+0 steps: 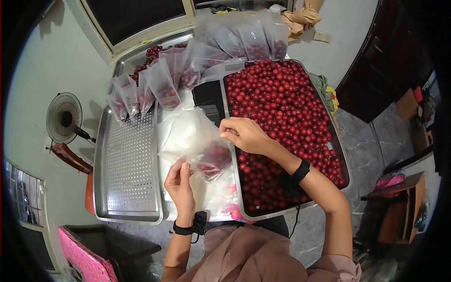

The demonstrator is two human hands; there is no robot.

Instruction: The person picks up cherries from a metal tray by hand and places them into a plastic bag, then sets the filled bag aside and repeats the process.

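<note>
A clear plastic bag with several dark red fruits in its lower right part lies tilted on the white tabletop in front of me. My left hand pinches the near left edge of this bag between thumb and fingers. Just right of the bag, over the rim of the fruit tray, my right hand is closed with its fingers curled; whether it grips anything cannot be made out. The tray is heaped with small round red fruits, like plums.
A perforated metal tray stands at the left. Filled plastic bags line the back, with another fruit tray behind them. A black flat device sits between bags and fruit. A fan stands far left.
</note>
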